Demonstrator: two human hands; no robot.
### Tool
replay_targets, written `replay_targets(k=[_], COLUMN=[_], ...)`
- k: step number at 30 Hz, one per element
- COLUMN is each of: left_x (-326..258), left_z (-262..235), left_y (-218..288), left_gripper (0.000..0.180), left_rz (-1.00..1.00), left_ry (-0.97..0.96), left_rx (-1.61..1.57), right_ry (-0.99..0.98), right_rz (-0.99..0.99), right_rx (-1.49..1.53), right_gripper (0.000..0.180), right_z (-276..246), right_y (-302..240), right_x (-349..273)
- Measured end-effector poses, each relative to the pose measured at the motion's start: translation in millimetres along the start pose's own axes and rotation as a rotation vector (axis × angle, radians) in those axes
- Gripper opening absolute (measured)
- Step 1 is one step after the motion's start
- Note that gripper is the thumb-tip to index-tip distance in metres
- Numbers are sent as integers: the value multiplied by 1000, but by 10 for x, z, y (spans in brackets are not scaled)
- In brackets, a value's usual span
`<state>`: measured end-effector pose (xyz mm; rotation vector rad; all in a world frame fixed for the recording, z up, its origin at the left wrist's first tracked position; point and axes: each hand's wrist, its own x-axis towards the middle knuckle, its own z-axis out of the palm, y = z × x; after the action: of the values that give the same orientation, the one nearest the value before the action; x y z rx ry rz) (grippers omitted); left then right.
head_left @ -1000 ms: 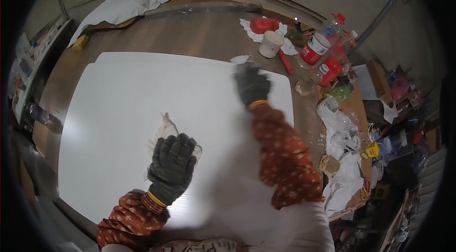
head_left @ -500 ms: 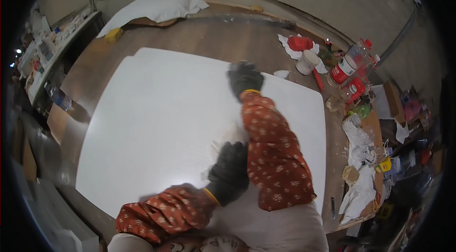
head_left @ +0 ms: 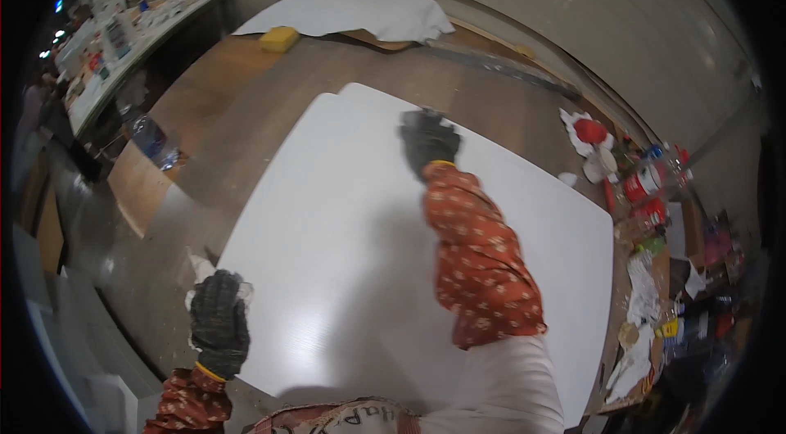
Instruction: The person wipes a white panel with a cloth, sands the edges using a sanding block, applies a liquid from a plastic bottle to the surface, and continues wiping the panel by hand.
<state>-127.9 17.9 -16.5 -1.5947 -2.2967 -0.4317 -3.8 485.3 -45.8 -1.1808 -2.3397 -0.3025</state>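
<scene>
A large white panel point(head_left: 344, 213) with rounded corners lies flat on the brown worktable. At its near left edge, my left hand point(head_left: 219, 326), in a dark glove with a yellow cuff, is closed over a crumpled white cloth point(head_left: 246, 293). Bits of the cloth stick out around the fingers, and the rest is hidden beneath the palm. My right hand point(head_left: 430, 142), gloved the same way, lies on the panel close to the far edge. Its fingers are stretched out, slightly blurred, and nothing shows in them.
A yellow sponge-like block point(head_left: 279, 39) and a white sheet point(head_left: 352, 8) lie at the table's far side. Plastic bottles point(head_left: 643, 183), a white cup point(head_left: 600, 164) and crumpled wrapping point(head_left: 641, 291) crowd the right edge. Another clear bottle point(head_left: 153, 142) stands at the left beside a cluttered bench point(head_left: 147, 41).
My left hand has moved with the cloth from the panel's near middle out to its left edge. The right hand stays near the far edge. The whole view has swung left.
</scene>
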Motion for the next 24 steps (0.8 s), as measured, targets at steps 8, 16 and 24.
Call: replay_targets(k=[8,16,24], left_x=[-445,-438,-818], left_z=[-181,-104,15], left_y=[-430,-312,-389], left_gripper=[38,27,44], left_rz=[-210,-391,-588], left_ry=[11,185,86], left_rx=[-104,-590,-676], right_ry=[-31,-327,-446], right_rz=[-7,189,-175], right_rx=[2,-131,-25], right_gripper=[31,52,65], right_z=[-321,-108,29], right_y=[1406,274,-2034], right_x=[-415,277,947])
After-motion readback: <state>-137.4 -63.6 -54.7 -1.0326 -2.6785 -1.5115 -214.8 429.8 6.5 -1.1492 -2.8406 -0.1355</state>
